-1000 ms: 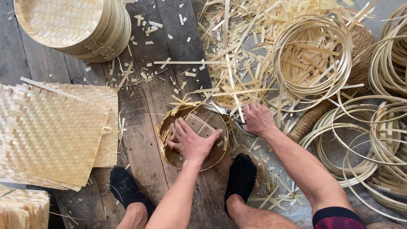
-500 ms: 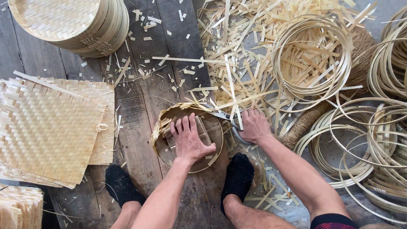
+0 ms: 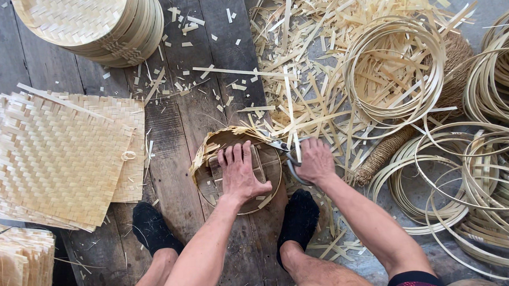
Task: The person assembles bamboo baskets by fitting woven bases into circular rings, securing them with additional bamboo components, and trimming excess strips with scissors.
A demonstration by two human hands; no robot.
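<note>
— Where did the camera sit?
— On the person's head, looking almost straight down at the plank floor (image 3: 205, 82) from squatting height.
— How near?
— Close; forearms, knees and both socked feet filled the lower frame.

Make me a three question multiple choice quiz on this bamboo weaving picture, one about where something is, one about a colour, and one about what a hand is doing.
1. Where is the stack of round trays?
A. top left
B. bottom right
C. between the feet

2. What colour are the socks?
A. white
B. black
C. red

3. What is the left hand doing?
A. hanging in the air
B. lying flat on the small round basket
C. holding a sock

Answers:
1 A: the stack sits at the upper left edge of the planks.
2 B: both feet are in black.
3 B: its palm and spread fingers lie on the basket, while the right hand holds scissors at the basket's rim.
</note>
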